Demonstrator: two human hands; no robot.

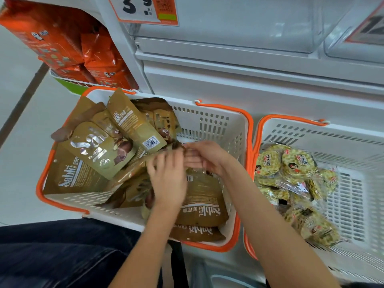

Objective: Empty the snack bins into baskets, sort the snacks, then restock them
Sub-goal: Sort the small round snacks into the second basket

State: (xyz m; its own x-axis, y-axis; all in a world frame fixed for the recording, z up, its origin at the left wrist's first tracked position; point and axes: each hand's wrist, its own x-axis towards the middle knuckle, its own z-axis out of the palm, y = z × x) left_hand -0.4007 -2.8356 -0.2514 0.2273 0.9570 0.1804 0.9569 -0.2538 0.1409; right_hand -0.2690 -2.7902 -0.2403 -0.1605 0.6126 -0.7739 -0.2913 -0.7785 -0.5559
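A white basket with orange rim (209, 121) sits on the floor and holds several gold-brown Sable snack pouches (97, 148), some standing, some lying flat. Both hands work inside it. My left hand (168, 177) grips the edge of a brown pouch (135, 169) in the middle of the pile. My right hand (203, 156) pinches the top end of the same pouch, fingers curled. Two more Sable pouches (201, 208) lie flat under my wrists. A second white basket (342, 142) to the right holds several green-yellow wrapped rice crackers (291, 183).
White shelf bins (228, 28) rise behind the baskets, with an orange price tag (145, 9) above. Orange snack boxes (62, 44) are stacked on a rack at the upper left. My dark trouser leg (62, 256) is at the bottom left, beside pale floor.
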